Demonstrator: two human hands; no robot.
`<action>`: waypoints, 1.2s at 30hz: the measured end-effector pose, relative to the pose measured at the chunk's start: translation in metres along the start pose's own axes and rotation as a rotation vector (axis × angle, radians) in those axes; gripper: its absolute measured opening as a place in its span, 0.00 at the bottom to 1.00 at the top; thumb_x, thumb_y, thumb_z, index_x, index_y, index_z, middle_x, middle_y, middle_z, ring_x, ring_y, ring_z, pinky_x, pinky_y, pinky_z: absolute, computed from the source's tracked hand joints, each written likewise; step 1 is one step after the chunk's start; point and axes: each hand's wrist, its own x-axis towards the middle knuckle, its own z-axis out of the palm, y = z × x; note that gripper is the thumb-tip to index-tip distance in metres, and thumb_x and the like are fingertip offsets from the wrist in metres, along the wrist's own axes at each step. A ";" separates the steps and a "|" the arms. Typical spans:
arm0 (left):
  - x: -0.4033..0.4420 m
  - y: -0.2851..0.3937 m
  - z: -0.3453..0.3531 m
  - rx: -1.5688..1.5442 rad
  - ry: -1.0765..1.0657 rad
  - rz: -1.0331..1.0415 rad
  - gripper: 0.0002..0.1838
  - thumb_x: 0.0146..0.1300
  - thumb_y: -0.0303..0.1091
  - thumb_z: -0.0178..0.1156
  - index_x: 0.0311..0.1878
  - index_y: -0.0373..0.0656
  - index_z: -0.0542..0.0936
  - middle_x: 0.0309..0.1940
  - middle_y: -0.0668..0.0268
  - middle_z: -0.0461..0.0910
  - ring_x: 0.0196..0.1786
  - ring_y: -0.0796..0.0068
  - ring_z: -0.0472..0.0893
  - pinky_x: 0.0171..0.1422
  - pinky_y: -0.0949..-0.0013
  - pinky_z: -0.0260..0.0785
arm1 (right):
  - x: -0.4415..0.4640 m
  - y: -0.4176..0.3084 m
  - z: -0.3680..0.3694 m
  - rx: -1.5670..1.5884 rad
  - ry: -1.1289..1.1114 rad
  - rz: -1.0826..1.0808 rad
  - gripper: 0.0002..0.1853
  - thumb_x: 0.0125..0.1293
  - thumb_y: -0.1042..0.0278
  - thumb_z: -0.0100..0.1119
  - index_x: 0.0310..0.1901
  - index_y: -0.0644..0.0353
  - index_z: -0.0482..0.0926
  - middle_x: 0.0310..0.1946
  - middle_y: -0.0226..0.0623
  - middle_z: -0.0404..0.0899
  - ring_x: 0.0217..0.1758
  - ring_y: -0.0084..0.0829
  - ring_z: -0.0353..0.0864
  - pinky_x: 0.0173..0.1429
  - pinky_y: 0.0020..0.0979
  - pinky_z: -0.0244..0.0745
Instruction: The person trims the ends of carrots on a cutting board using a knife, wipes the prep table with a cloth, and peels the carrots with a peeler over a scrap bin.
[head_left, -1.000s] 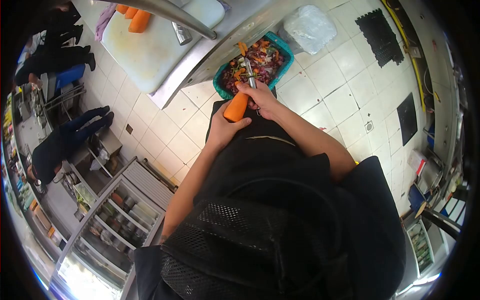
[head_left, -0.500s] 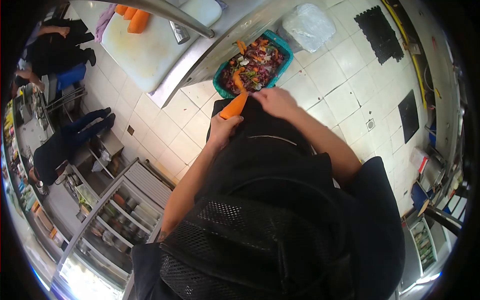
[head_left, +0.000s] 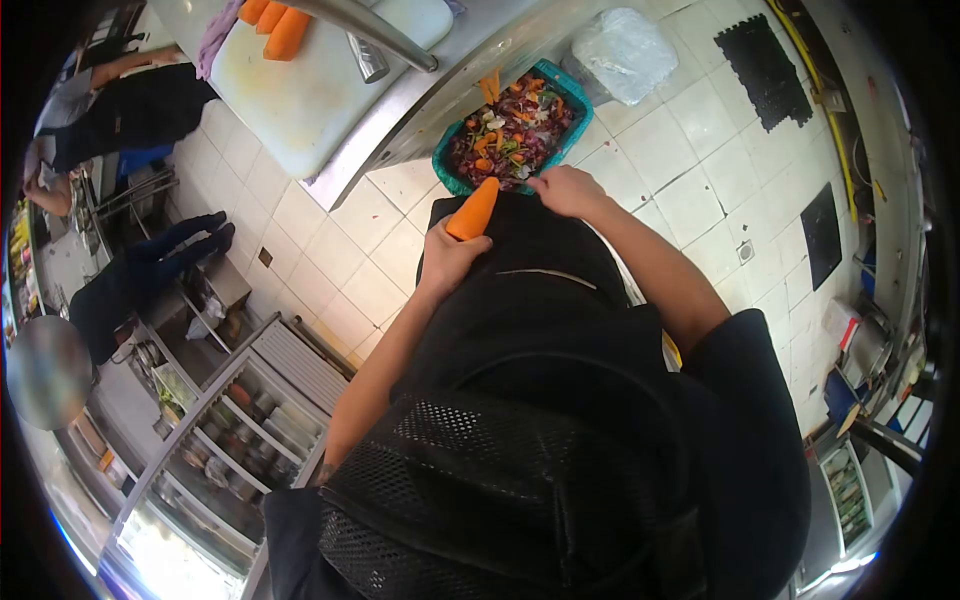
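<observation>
My left hand [head_left: 450, 258] is closed around the thick end of an orange carrot [head_left: 474, 210], its narrow end pointing away from me. The carrot's surface looks smooth and bright. To its right, my right hand [head_left: 573, 191] is closed in a fist-like grip, apart from the carrot. A small, thin tool seems to stick out of its fingers, too small to make out. Just beyond both hands stands a teal crate [head_left: 579, 112] filled with vegetable scraps [head_left: 513, 125], among them orange peels, dark red pieces and green bits.
Several carrots [head_left: 287, 35] lie on a white cutting board [head_left: 275, 105] on the metal counter [head_left: 345, 185]. A plastic-wrapped container [head_left: 625, 55] stands beside the crate. Black mats [head_left: 764, 72] lie on the tiled floor. Two co-workers [head_left: 130, 115] are at the left, near glass-fronted shelves [head_left: 235, 430].
The right hand has moved right, away from the carrot. A peel strip hanging off the carrot's tip is gone from it. At the left, a co-worker has shifted into fuller view.
</observation>
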 end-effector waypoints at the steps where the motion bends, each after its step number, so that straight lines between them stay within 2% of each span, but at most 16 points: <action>1: -0.001 0.006 -0.002 0.004 -0.004 0.003 0.25 0.49 0.31 0.73 0.51 0.29 0.81 0.40 0.60 0.84 0.42 0.73 0.82 0.52 0.69 0.74 | 0.008 0.006 0.004 0.009 -0.017 0.094 0.27 0.75 0.44 0.51 0.37 0.62 0.86 0.36 0.53 0.86 0.45 0.54 0.86 0.50 0.51 0.79; 4: -0.004 0.011 -0.003 0.024 0.027 0.031 0.29 0.50 0.31 0.72 0.55 0.29 0.79 0.43 0.58 0.85 0.45 0.71 0.84 0.55 0.67 0.75 | 0.019 -0.009 0.015 0.643 0.057 0.090 0.24 0.74 0.45 0.56 0.36 0.62 0.83 0.28 0.45 0.83 0.31 0.42 0.85 0.35 0.41 0.77; 5: -0.004 0.008 -0.001 0.175 0.039 0.152 0.30 0.50 0.31 0.73 0.57 0.29 0.79 0.44 0.58 0.85 0.46 0.71 0.84 0.55 0.67 0.75 | 0.015 -0.020 0.016 0.636 0.051 0.095 0.24 0.74 0.45 0.56 0.36 0.62 0.83 0.28 0.45 0.83 0.31 0.42 0.85 0.35 0.41 0.77; 7: -0.002 0.010 0.003 0.323 0.048 0.279 0.31 0.51 0.31 0.75 0.58 0.29 0.78 0.45 0.58 0.85 0.47 0.71 0.83 0.56 0.67 0.75 | -0.007 -0.061 -0.003 1.314 -0.189 0.138 0.18 0.73 0.49 0.61 0.38 0.58 0.78 0.22 0.30 0.74 0.20 0.23 0.73 0.21 0.27 0.62; 10: -0.005 0.016 0.000 0.396 0.059 0.360 0.36 0.50 0.32 0.76 0.62 0.29 0.75 0.46 0.55 0.86 0.51 0.62 0.85 0.58 0.62 0.76 | -0.010 -0.077 0.008 1.364 -0.089 0.122 0.14 0.72 0.54 0.64 0.39 0.53 0.74 0.22 0.21 0.65 0.17 0.12 0.61 0.18 0.20 0.47; 13: -0.001 0.010 0.002 -0.003 -0.005 0.309 0.30 0.54 0.33 0.76 0.58 0.29 0.78 0.43 0.56 0.85 0.45 0.65 0.85 0.53 0.64 0.77 | -0.010 -0.072 0.009 1.282 -0.134 0.110 0.18 0.74 0.49 0.60 0.40 0.57 0.76 0.23 0.23 0.69 0.20 0.16 0.67 0.20 0.22 0.57; 15: 0.005 0.006 -0.001 -0.264 -0.186 -0.180 0.29 0.51 0.30 0.76 0.56 0.30 0.78 0.39 0.63 0.85 0.40 0.71 0.83 0.48 0.68 0.76 | -0.009 -0.067 0.007 1.127 -0.066 0.102 0.19 0.75 0.47 0.58 0.42 0.58 0.77 0.24 0.27 0.72 0.19 0.21 0.69 0.21 0.26 0.60; 17: 0.008 0.000 0.003 -0.196 -0.119 -0.192 0.26 0.51 0.29 0.75 0.54 0.31 0.79 0.37 0.64 0.84 0.39 0.74 0.82 0.47 0.70 0.75 | -0.013 -0.063 0.007 0.973 -0.006 0.093 0.21 0.76 0.46 0.55 0.45 0.60 0.78 0.24 0.31 0.75 0.18 0.27 0.71 0.22 0.30 0.63; 19: 0.010 -0.001 0.006 -0.129 -0.047 -0.205 0.24 0.51 0.28 0.74 0.51 0.32 0.81 0.36 0.65 0.83 0.37 0.77 0.81 0.45 0.71 0.74 | -0.027 -0.058 0.010 0.280 0.161 -0.166 0.24 0.76 0.45 0.53 0.41 0.62 0.81 0.29 0.46 0.83 0.30 0.48 0.82 0.35 0.44 0.74; 20: 0.009 0.000 0.008 -0.099 -0.005 -0.144 0.22 0.51 0.27 0.73 0.50 0.32 0.82 0.36 0.65 0.83 0.38 0.77 0.81 0.45 0.71 0.74 | -0.054 -0.080 -0.015 0.262 0.035 -0.168 0.22 0.74 0.46 0.54 0.38 0.60 0.83 0.35 0.53 0.84 0.43 0.57 0.83 0.48 0.51 0.76; 23: 0.006 0.003 0.012 -0.074 0.047 -0.040 0.20 0.51 0.27 0.72 0.47 0.31 0.82 0.37 0.64 0.84 0.39 0.77 0.81 0.47 0.71 0.74 | -0.076 -0.084 -0.024 0.187 -0.086 -0.263 0.22 0.73 0.45 0.52 0.41 0.55 0.86 0.37 0.52 0.86 0.44 0.55 0.85 0.50 0.53 0.78; 28: 0.012 -0.014 0.011 0.026 0.033 0.003 0.23 0.49 0.30 0.72 0.49 0.30 0.82 0.38 0.62 0.85 0.41 0.74 0.83 0.51 0.69 0.75 | -0.016 -0.013 -0.014 0.049 0.047 0.004 0.24 0.73 0.46 0.53 0.39 0.60 0.87 0.36 0.54 0.85 0.43 0.56 0.85 0.50 0.52 0.79; 30: 0.014 -0.010 0.011 0.061 0.044 0.044 0.26 0.48 0.31 0.72 0.52 0.31 0.81 0.40 0.56 0.86 0.43 0.65 0.85 0.53 0.66 0.76 | 0.005 0.003 0.000 0.039 0.033 0.046 0.25 0.73 0.46 0.53 0.39 0.62 0.87 0.36 0.56 0.85 0.44 0.57 0.85 0.52 0.52 0.79; 33: 0.010 -0.007 0.013 0.342 0.091 0.161 0.29 0.49 0.33 0.73 0.55 0.32 0.80 0.43 0.50 0.86 0.46 0.57 0.86 0.54 0.62 0.77 | 0.014 -0.001 0.013 0.318 0.080 0.068 0.23 0.73 0.47 0.56 0.42 0.62 0.85 0.32 0.50 0.85 0.34 0.47 0.86 0.38 0.43 0.79; 35: 0.006 0.008 0.012 0.417 0.074 0.206 0.30 0.50 0.34 0.74 0.56 0.31 0.79 0.43 0.47 0.86 0.47 0.54 0.86 0.54 0.60 0.77 | 0.000 -0.040 0.007 1.162 -0.217 0.240 0.19 0.72 0.47 0.60 0.46 0.58 0.81 0.28 0.34 0.80 0.25 0.26 0.79 0.25 0.28 0.68; 36: 0.003 0.014 0.012 0.494 0.059 0.242 0.31 0.50 0.36 0.75 0.57 0.31 0.78 0.44 0.45 0.85 0.48 0.51 0.86 0.55 0.59 0.77 | -0.001 -0.048 0.012 1.163 -0.211 0.244 0.19 0.72 0.47 0.60 0.46 0.58 0.81 0.28 0.34 0.80 0.25 0.26 0.79 0.25 0.28 0.68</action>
